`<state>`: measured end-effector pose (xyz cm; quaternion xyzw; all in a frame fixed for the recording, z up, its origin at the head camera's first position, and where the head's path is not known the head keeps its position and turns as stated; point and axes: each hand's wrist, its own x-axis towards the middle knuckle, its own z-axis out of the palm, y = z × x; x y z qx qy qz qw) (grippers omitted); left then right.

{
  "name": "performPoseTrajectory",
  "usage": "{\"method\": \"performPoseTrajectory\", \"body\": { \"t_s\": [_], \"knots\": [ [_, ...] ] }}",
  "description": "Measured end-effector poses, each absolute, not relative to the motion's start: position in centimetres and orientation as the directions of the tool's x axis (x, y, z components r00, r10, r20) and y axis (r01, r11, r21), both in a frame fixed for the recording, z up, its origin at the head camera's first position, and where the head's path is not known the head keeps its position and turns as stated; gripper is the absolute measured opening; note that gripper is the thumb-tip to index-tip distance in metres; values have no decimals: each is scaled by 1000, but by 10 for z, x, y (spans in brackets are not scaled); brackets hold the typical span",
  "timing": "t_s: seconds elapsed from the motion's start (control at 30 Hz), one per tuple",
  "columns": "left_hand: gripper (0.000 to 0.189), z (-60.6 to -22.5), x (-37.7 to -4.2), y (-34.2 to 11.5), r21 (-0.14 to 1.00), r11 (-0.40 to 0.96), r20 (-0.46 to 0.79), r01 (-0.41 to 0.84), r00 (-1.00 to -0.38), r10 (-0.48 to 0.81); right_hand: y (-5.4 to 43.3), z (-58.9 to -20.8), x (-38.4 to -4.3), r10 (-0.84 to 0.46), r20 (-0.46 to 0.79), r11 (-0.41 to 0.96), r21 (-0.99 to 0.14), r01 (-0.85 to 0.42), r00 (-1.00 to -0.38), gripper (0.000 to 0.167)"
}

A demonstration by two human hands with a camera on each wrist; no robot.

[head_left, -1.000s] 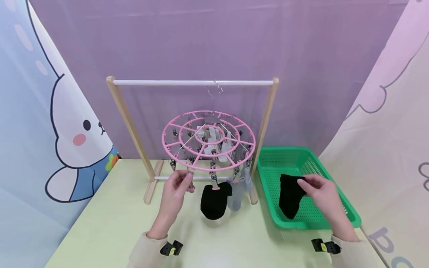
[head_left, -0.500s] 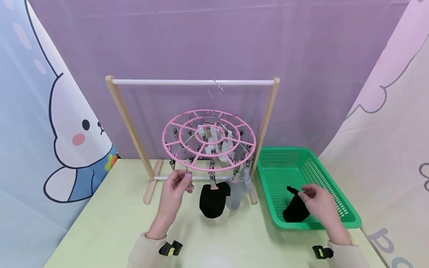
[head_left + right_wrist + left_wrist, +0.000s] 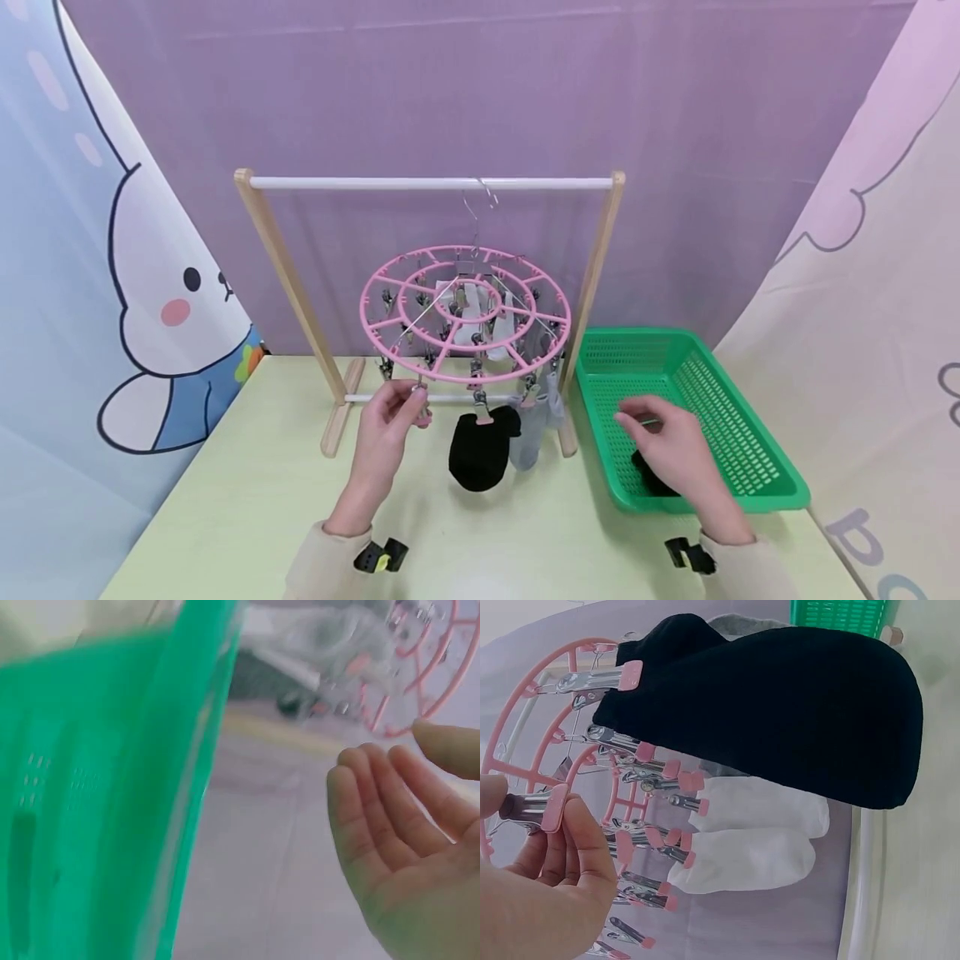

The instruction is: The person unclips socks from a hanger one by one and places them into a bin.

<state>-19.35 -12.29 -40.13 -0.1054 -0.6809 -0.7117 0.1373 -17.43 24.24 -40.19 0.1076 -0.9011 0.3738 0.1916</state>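
Observation:
In the head view my left hand (image 3: 381, 442) pinches a metal clip (image 3: 536, 810) with pink tips, which hangs from the front of a round pink clip hanger (image 3: 450, 380). To its right a black sock (image 3: 480, 454) hangs from another clip, with grey socks (image 3: 529, 433) just beyond. My right hand (image 3: 672, 450) is over the green basket (image 3: 720, 408), holding nothing; its fingers look loosely bent in the right wrist view. Partly hidden beneath that hand, another black sock (image 3: 649, 478) lies in the basket. White socks (image 3: 742, 859) hang farther in.
A rack with wooden legs (image 3: 288, 275) and a white top rod (image 3: 360, 184) carries the hanger by its hook. Several more clips (image 3: 387, 367) dangle from the rings. The basket stands on the pale table (image 3: 247, 500), right of the rack.
My right hand has lowered the black sock into the basket, let go of it and shifted left. The left hand stays at its clip.

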Motion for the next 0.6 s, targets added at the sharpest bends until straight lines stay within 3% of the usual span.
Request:
{"method": "performPoseTrajectory", "body": {
  "t_s": [0.4,0.6],
  "knots": [
    [21,-401,-195,-130,943,-31,331,331,-944,-17,176,-398,-172,-108,449,459,-769,-445,-887,19],
    [21,-400,-196,-134,941,-30,336,336,-942,-1,151,-399,-173,-132,430,404,-799,-445,-893,22]
  ]
}}
